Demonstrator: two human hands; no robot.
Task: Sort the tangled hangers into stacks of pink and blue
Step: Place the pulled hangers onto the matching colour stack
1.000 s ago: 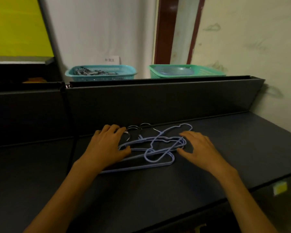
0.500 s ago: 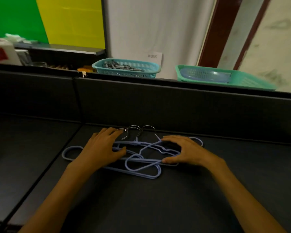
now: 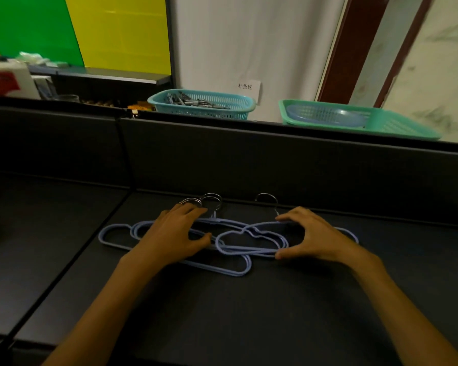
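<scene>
Blue basket: a blue slotted plastic basket (image 3: pixel 204 104) is sitting behind the dark back panel (image 3: pixel 275 159), at about 12 o'clock from the hangers, and is holding a heap of small grey clips (image 3: pixel 193 100); their exact kind is too small to tell.
Green basket: a green slotted basket (image 3: pixel 397 125) is standing at about 1 o'clock, apart from the blue one, and is carrying a pale blue, shallow round dish (image 3: pixel 325 116) inside it.
Hangers, look: a tangle of blue hangers (image 3: pixel 233 268) is lying flat on the dark table (image 3: pixel 249 326), thin coated-wire loops overlapping one another, with three shiny metal hooks (image 3: pixel 211 200). No pink is showing in the pile.
Hangers, place: they are resting in the middle of the table, close to the foot of the back panel.
Hangers, axis: their long axes are running from 9 o'clock to 3 o'clock, the lower ones tilting slightly toward 4 o'clock; the hooks are pointing to 12 o'clock, toward the panel.
Left hand: the left hand (image 3: pixel 175 233) is lying palm down on the left part of the pile, fingers spread and fairly straight, pressing on the wires, fingertips near two of the hooks.
Right hand: the right hand (image 3: pixel 315 237) is arching over the right-hand hanger, fingertips touching its top edge just below the third hook and thumb (image 3: pixel 286 254) pressing its lower bar, pinching the hanger between them.
</scene>
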